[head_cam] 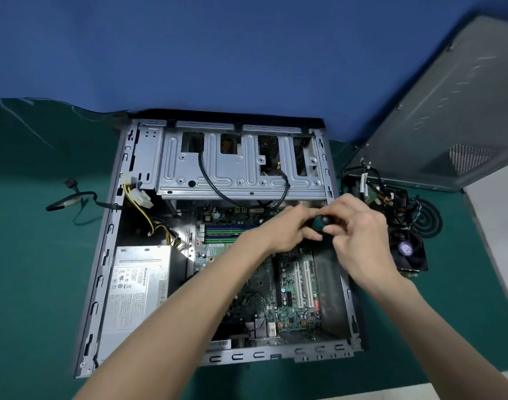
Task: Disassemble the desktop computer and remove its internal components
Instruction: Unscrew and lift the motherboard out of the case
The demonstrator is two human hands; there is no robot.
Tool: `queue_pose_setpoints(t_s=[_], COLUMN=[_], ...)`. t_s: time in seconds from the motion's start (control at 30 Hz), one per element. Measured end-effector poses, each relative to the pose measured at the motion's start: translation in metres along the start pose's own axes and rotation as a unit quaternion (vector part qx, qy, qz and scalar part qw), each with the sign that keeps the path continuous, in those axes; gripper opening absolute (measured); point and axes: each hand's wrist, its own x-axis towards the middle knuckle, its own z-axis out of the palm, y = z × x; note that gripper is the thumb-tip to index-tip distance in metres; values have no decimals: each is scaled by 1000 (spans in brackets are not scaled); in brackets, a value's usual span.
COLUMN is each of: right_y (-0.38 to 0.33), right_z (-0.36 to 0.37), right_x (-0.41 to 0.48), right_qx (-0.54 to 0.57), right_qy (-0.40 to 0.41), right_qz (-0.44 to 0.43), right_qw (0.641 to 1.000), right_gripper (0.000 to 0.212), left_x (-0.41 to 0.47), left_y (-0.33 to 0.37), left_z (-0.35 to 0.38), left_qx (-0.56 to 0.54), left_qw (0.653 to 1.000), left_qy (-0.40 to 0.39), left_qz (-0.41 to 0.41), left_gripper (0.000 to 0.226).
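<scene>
Left hand (287, 228) and right hand (358, 230) together right of frame centre, both pinching a small dark part (324, 220); the motherboard (291, 314) lies directly below them.

Even soft light, wide-angle edge warping

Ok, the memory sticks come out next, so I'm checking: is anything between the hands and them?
Nothing covers the memory sticks; they lie bare beside the left hand. A black cable loops beyond them, not over them. That hand and the right hand both grip a small black part, though.
</scene>
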Motion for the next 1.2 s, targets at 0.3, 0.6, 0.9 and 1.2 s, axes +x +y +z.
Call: queue_pose_setpoints(t_s=[0.3, 0.6, 0.9, 1.2], right_y=[-7, 3, 10, 15], right_z=[7, 8, 7, 12], right_x=[-1, 14, 17, 16], right_qx=[-22, 34, 68, 28], right_qy=[12, 28, 55, 86], right_qz=[-42, -31, -42, -66], right_qw=[999, 999, 995, 994], right_gripper=[16, 18, 51, 14], left_x=[-11, -4, 2, 5], left_y=[-9, -11, -15, -20], left_z=[38, 26, 9, 11], left_qx=[37, 35, -70, 29], left_qw=[982, 984, 994, 992], left_qy=[182, 176, 81, 106], left_qz=[29, -18, -28, 54], left_gripper=[18, 36, 29, 23])
